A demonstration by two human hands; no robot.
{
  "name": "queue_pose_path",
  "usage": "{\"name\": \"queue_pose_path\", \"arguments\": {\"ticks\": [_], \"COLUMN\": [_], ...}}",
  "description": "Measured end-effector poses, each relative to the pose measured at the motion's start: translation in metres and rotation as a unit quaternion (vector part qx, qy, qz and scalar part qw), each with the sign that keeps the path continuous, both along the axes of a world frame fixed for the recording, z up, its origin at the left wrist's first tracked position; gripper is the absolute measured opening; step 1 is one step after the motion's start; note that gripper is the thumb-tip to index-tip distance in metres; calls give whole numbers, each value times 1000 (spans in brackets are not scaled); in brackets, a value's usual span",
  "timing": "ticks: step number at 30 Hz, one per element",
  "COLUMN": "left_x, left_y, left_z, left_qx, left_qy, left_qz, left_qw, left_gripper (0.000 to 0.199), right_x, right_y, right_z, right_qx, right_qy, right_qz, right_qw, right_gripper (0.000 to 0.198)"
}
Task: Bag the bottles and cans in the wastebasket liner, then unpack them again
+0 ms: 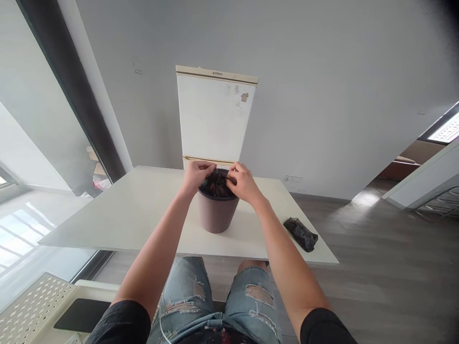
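A mauve trash can (217, 215) with a dark rim stands upright on the white table, in front of me. Inside its mouth lies a crumpled black trash bag (217, 185). At the left side of the rim, my left hand (198, 176) pinches the bag's edge between thumb and fingers. Across from it, my right hand (241, 181) has its fingers curled on the bag at the right side of the rim. The lower part of the bag is hidden within the can.
A folded bundle of black plastic bags (301, 234) lies near the right edge of the white table (150, 205). Behind the table stands a white refrigerator (213, 117). A light perforated plastic piece (36, 298) and a dark flat panel (82, 315) are at the lower left.
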State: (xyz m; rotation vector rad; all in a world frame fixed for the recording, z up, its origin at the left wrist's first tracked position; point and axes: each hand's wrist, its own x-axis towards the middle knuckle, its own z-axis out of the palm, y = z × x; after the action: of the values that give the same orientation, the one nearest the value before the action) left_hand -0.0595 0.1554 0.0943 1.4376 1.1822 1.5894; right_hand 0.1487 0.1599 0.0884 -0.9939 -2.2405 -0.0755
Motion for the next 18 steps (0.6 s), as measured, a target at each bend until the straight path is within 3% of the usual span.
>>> {"name": "queue_pose_path", "arguments": {"ticks": [5,7,10,11,14,18], "left_x": [-8,-7,-1,2,10,14], "left_y": [9,8,1,-1,-7,-11], "left_z": [-11,-12,-7,-5,1,3], "left_qx": [16,32,70,84,120,135], "left_qy": [100,136,135,132,131,122], "left_qz": [126,152,140,132,103,64], "left_qw": [987,978,978,979,979,981], "left_gripper": [7,9,17,20,23,21], "right_x": [8,7,0,-3,-14,-24], "right_y": [-1,-1,2,4,10,17], "right_z": [6,8,11,12,18,23], "right_qx": [-13,-38,-85,-100,-148,-210], "right_qy": [-81,-59,38,79,162,90], "right_qz": [-72,-116,-147,-135,-38,90], "right_qw": [994,991,985,983,975,969], "right_gripper": [24,25,15,12,30,28]}}
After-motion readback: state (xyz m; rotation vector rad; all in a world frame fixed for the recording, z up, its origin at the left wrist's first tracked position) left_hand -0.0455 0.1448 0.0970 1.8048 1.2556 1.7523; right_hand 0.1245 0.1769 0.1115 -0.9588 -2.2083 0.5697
